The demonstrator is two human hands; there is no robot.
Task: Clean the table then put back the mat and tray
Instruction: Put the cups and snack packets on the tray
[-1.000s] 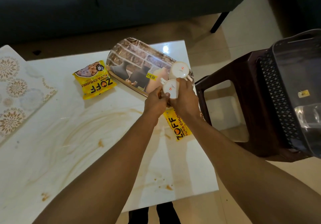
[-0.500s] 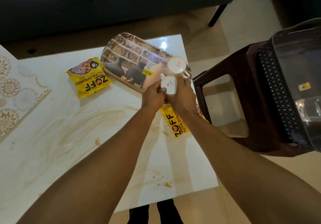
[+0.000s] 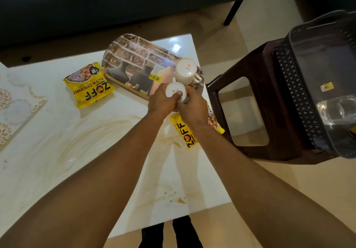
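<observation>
A printed oval tray (image 3: 134,59) lies at the far right of the white table (image 3: 57,142), which carries brown smears and crumbs. An upturned white cup (image 3: 185,70) stands on the tray's right end. My left hand (image 3: 160,101) and my right hand (image 3: 192,107) both grip a second upturned white cup (image 3: 174,91) at the tray's near edge. A patterned mat (image 3: 11,111) lies at the table's left edge.
A yellow snack packet (image 3: 89,85) lies left of the tray; another (image 3: 189,134) sits under my right wrist at the table's right edge. A dark plastic stool (image 3: 269,101) stands right of the table, bearing a dark basket (image 3: 319,59) with a clear container (image 3: 336,111). A dark sofa (image 3: 96,1) is behind.
Both hands stay on the small cup at the tray's near edge. The view has shifted a little; the cup and the tray keep their places.
</observation>
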